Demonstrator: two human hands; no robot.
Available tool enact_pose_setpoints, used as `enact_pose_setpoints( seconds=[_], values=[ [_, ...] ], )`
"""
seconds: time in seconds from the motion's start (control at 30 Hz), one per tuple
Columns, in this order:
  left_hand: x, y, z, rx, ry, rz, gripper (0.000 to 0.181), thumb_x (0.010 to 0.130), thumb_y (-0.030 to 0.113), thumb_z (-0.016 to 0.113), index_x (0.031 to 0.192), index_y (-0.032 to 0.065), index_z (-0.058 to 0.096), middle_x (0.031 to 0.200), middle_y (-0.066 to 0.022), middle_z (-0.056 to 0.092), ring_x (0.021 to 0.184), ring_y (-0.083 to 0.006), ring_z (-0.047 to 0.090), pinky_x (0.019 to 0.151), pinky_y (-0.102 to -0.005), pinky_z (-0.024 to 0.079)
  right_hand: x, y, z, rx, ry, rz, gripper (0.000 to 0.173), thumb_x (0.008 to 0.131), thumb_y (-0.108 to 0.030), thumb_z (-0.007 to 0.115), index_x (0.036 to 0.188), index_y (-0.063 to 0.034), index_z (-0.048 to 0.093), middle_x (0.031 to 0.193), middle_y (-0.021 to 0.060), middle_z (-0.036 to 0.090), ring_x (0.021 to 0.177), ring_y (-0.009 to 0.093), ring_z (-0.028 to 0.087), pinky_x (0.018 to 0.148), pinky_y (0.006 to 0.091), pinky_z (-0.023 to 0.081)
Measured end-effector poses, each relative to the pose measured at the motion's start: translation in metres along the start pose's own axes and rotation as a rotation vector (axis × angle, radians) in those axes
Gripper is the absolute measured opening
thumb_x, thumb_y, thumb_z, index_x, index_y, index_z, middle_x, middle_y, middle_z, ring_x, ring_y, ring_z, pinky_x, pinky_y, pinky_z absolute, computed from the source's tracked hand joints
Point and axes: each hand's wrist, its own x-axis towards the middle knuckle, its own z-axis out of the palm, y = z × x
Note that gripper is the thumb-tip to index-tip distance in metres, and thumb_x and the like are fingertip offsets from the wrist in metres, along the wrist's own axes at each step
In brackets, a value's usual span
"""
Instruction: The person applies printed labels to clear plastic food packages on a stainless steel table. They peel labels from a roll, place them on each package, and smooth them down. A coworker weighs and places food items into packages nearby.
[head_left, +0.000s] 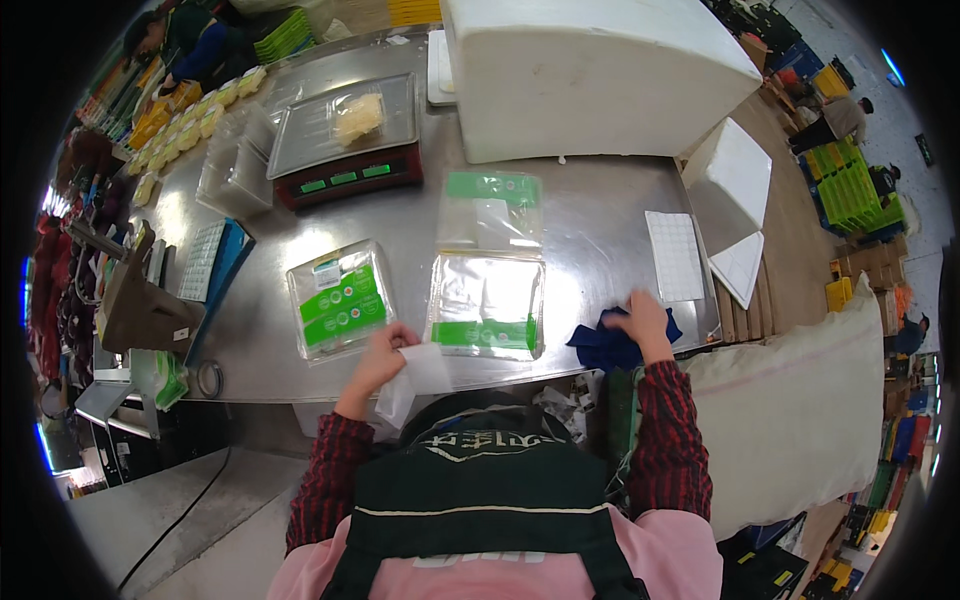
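My left hand (377, 365) pinches a thin white sheet (426, 369) that hangs over the table's front edge. Close beside that hand lies a stack of clear plastic bags with green bands (345, 304). A second stack of clear bags (487, 296) is in front of me, its top bag bearing a green band at the near end. A further clear piece with a green band (491, 191) extends beyond it. To the right, my right hand (643, 324) is on a crumpled dark blue cloth (600, 349); whether its fingers grip the cloth is hidden.
A scale (349, 176) carries a clear pack of pale yellow food (358, 118). Clear containers (236, 161) stand left of it. A large white foam box (592, 82) blocks the back right. A label sheet (675, 255) lies right, a brown dispenser (146, 300) left. Another person (191, 45) works at far left.
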Motion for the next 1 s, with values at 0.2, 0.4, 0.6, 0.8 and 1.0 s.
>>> enact_pose_setpoints(
  seconds=[0.2,0.4,0.6,0.8,1.0],
  values=[
    [0.011,0.069,0.013,0.273,0.096,0.339,0.019,0.08,0.014,0.06,0.09,-0.0026,0.063,0.076,-0.0119,0.065,0.07,-0.0152,0.059,0.061,-0.0316,0.047,-0.041,0.038,0.008,-0.072,-0.074,-0.038,0.023,0.073,-0.015,0.074,0.092,-0.0053,0.067,0.087,0.0131,0.066,0.083,0.034,0.063,0.074,0.0435,0.05],
    [0.015,0.085,0.04,0.652,-0.029,0.291,0.02,0.08,0.011,0.059,0.094,-0.0027,0.064,0.068,-0.013,0.062,0.06,-0.0228,0.058,0.057,-0.033,0.046,-0.048,-0.191,-0.045,1.11,-0.331,-0.271,0.043,0.075,-0.018,0.079,0.109,0.0022,0.064,0.096,0.0099,0.069,0.087,0.014,0.063,0.079,0.0316,0.05],
    [0.01,0.107,0.055,0.215,0.028,0.451,0.051,0.077,0.0,0.064,0.127,0.0044,0.054,0.054,-0.0111,0.047,0.054,-0.0164,0.052,0.053,-0.0323,0.042,-0.048,-0.221,-0.012,1.126,-0.217,-0.27,0.026,0.077,-0.016,0.078,0.095,0.0001,0.068,0.076,0.0075,0.066,0.068,0.014,0.059,0.06,0.03,0.046],
    [-0.03,0.057,0.031,0.365,-0.125,0.016,0.035,0.075,0.009,0.067,0.109,0.0026,0.064,0.057,-0.012,0.054,0.052,-0.0168,0.051,0.052,-0.0334,0.041,0.017,-0.204,-0.016,0.92,-0.04,-0.317,0.016,0.081,-0.018,0.071,0.083,-0.0026,0.069,0.074,0.0124,0.065,0.069,0.027,0.062,0.063,0.0356,0.048],
    [-0.042,0.021,0.036,0.377,-0.263,-0.004,0.019,0.075,0.014,0.069,0.084,-0.0024,0.064,0.063,-0.0117,0.059,0.058,-0.0174,0.056,0.057,-0.0328,0.046,0.037,-0.19,0.035,0.332,-0.055,-0.331,0.076,0.062,-0.026,0.085,0.125,-0.005,0.047,0.123,0.0184,0.049,0.098,0.036,0.06,0.079,0.0439,0.052]
  ],
)
